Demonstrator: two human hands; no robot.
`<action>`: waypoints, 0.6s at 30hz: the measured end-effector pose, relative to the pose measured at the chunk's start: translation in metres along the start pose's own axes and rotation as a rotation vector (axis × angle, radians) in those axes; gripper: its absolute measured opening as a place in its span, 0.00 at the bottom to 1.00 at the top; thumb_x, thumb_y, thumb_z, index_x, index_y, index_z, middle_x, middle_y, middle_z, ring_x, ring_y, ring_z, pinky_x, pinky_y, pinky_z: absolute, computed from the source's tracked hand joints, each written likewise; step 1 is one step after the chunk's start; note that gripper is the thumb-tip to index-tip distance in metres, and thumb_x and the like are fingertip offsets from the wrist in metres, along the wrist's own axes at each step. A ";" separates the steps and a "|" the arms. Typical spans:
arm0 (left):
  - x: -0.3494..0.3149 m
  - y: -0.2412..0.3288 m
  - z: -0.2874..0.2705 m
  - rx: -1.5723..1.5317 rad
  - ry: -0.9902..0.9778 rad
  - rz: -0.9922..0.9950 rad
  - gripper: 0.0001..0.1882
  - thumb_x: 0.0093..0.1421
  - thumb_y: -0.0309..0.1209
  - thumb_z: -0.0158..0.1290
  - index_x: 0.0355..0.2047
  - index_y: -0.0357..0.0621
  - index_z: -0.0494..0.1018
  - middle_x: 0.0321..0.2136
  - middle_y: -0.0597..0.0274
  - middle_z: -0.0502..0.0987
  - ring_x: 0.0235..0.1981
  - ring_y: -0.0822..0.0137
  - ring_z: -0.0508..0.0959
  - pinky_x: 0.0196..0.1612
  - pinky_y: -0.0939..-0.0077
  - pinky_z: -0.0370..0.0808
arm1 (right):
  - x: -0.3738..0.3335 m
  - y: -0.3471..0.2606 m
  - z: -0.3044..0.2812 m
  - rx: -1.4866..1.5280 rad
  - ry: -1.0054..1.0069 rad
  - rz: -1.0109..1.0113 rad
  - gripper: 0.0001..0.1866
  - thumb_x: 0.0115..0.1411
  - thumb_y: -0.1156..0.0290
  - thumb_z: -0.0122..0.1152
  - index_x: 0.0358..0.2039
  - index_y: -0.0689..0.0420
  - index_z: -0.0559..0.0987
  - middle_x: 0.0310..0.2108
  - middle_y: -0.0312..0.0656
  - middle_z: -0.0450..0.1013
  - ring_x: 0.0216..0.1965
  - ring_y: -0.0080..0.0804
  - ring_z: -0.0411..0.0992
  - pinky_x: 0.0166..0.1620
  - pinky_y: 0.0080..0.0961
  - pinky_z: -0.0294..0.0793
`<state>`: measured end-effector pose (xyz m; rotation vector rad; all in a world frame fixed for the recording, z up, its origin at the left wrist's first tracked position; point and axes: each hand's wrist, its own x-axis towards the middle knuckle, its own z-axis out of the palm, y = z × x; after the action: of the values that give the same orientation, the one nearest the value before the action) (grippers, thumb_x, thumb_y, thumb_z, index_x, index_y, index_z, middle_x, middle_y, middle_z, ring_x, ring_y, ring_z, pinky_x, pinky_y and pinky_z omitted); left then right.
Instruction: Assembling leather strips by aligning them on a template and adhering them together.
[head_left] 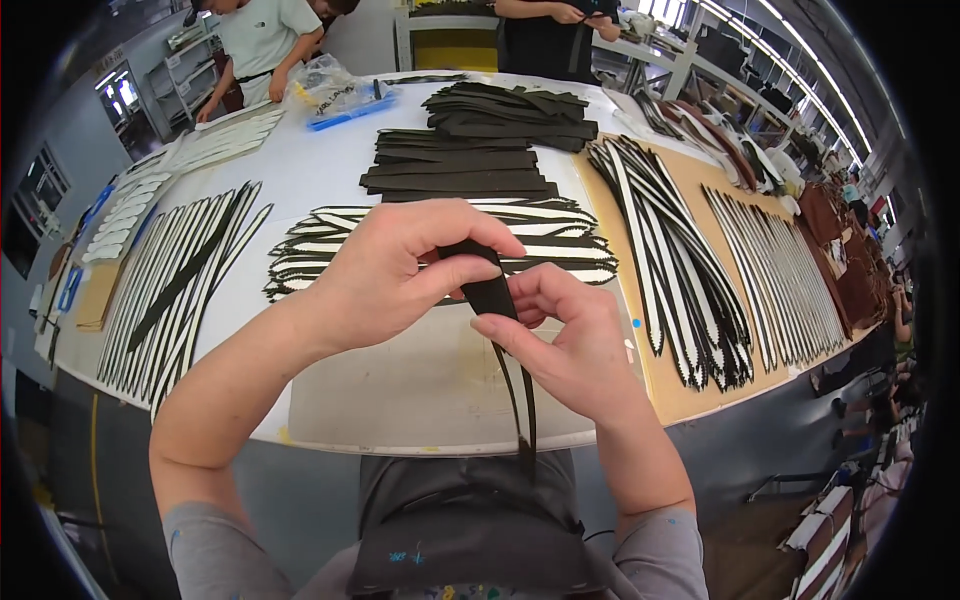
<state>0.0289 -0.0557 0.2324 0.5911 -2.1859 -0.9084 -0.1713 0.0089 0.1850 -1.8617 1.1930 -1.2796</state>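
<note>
Both my hands are raised over the near middle of the table, closed on a black strip [490, 296]. My left hand [405, 255] pinches its upper part between thumb and fingers. Lower down, my right hand [565, 335] holds the same strip, thumb in front and fingers curled behind. Narrow dark lengths hang from it past the table's near edge. Just beyond my hands lies a stack of white strips with black edges [325, 240], partly covered by my left hand. Farther back are flat black strips [455, 172] and a looser heap of black strips [510, 110].
Rows of black-edged white strips lie at left [165, 270] and right [680, 270], the right ones on tan board [640, 330]. White pieces [130, 215] and a clear plastic bag [330, 85] sit farther left. Brown material [840, 250] edges the right. Two people [265, 45] stand at the far left.
</note>
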 end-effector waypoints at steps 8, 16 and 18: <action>-0.020 -0.011 0.000 -0.021 -0.025 0.022 0.17 0.61 0.16 0.58 0.51 0.36 0.77 0.38 0.61 0.80 0.40 0.71 0.82 0.42 0.77 0.79 | -0.006 0.013 0.022 -0.146 0.152 -0.237 0.11 0.57 0.70 0.74 0.32 0.60 0.79 0.27 0.43 0.81 0.28 0.32 0.83 0.29 0.25 0.79; -0.024 -0.014 0.005 -0.320 -0.029 -0.211 0.14 0.60 0.15 0.60 0.46 0.35 0.75 0.41 0.61 0.79 0.41 0.70 0.82 0.45 0.75 0.80 | -0.010 0.008 0.013 -0.099 0.138 -0.277 0.09 0.58 0.71 0.73 0.32 0.60 0.80 0.25 0.40 0.80 0.24 0.27 0.78 0.29 0.22 0.76; -0.022 -0.014 0.011 -0.302 -0.020 -0.169 0.13 0.60 0.16 0.60 0.45 0.35 0.75 0.41 0.61 0.79 0.41 0.70 0.82 0.46 0.75 0.80 | -0.008 0.011 0.011 -0.005 0.152 -0.223 0.09 0.58 0.72 0.73 0.32 0.60 0.80 0.25 0.39 0.79 0.25 0.25 0.77 0.30 0.21 0.76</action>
<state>0.0375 -0.0467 0.2069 0.6247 -1.9844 -1.3101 -0.1657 0.0109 0.1684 -1.9743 1.0872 -1.5648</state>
